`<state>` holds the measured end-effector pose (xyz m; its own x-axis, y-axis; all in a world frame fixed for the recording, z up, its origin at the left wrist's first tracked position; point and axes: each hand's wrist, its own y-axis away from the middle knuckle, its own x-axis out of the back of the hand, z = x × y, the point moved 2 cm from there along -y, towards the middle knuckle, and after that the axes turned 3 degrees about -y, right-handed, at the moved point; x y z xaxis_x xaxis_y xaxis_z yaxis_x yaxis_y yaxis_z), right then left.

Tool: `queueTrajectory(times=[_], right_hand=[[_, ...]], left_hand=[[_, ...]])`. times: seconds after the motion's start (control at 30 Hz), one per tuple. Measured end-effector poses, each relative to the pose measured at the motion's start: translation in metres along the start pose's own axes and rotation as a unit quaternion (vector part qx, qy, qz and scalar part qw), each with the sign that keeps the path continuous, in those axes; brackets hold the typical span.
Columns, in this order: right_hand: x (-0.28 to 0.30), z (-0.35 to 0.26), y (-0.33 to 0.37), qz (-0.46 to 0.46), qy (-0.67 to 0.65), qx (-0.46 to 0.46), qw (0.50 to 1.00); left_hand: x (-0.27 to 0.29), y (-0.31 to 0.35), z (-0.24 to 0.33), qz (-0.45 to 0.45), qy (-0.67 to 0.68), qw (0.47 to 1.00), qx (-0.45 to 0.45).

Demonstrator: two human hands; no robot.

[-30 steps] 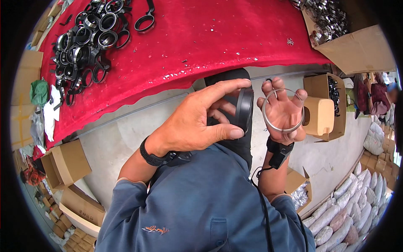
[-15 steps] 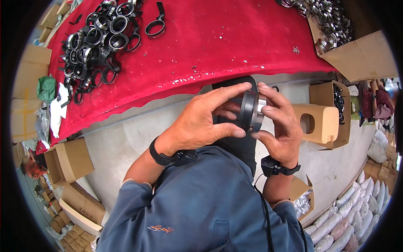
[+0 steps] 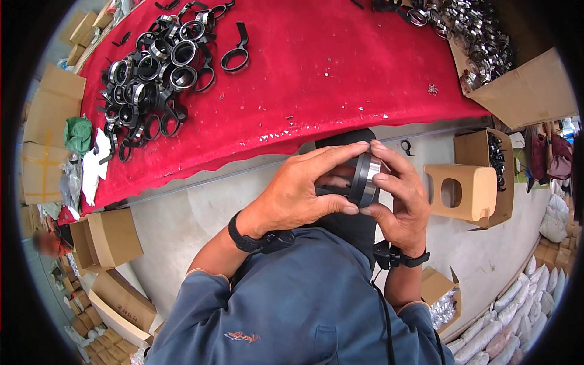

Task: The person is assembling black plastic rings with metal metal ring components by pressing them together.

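Close to your chest, both hands meet over a round black ring part with a bright metal band on its right face. Your left hand wraps it from the left, fingers curled, thumb under its lower edge and fingertips over its top. Your right hand closes on it from the right, fingers bent against the metal face. Neither hand is spread; both are clamped on the part, which is held on edge in the air, clear of the table.

Just beyond your hands lies a strip of pale floor, bare enough to move over, running left and right along the near edge of the red table. That edge curves across the view just past the part. To your right, near the hands, a tan cardboard box with a round hole stands against an open carton of dark parts. Low on the right a small box of shiny pieces sits by white sacks. To your left, cardboard boxes crowd the floor.

Farther out, the middle of the red cloth is mostly open. At its far left lies a heap of black rings and clamps; at the far right, a pile of bright metal clamps spills beside a large carton.
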<state>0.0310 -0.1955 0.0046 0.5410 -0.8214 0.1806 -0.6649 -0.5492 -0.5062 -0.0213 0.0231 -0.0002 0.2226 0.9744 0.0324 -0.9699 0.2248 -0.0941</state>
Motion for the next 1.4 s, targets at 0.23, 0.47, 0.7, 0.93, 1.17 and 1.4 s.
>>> queueTrajectory(times=[0.23, 0.47, 0.7, 0.93, 1.17, 1.4], right_hand=[[-0.014, -0.004, -0.001, 0.011, 0.062, -0.002, 0.998], [-0.017, -0.012, -0.011, 0.121, -0.01, -0.098, 0.988], [-0.025, 0.01, -0.034, 0.303, 0.014, -0.131, 0.944], [-0.032, 0.002, -0.034, 0.316, 0.084, -0.084, 0.941], [-0.035, 0.002, -0.035, 0.361, 0.098, -0.077, 0.924], [-0.04, -0.001, -0.038, 0.392, 0.104, -0.084, 0.91]], left_hand=[[0.001, 0.001, -0.011, -0.004, 0.075, 0.997, -0.018], [-0.001, 0.002, -0.01, 0.034, 0.039, 0.999, 0.0], [-0.007, -0.007, -0.002, 0.003, -0.037, 0.993, -0.116], [-0.025, -0.018, 0.017, 0.27, -0.276, 0.899, -0.205], [-0.039, -0.019, 0.022, 0.327, -0.24, 0.894, -0.192], [-0.038, -0.024, 0.018, 0.333, -0.296, 0.867, -0.221]])
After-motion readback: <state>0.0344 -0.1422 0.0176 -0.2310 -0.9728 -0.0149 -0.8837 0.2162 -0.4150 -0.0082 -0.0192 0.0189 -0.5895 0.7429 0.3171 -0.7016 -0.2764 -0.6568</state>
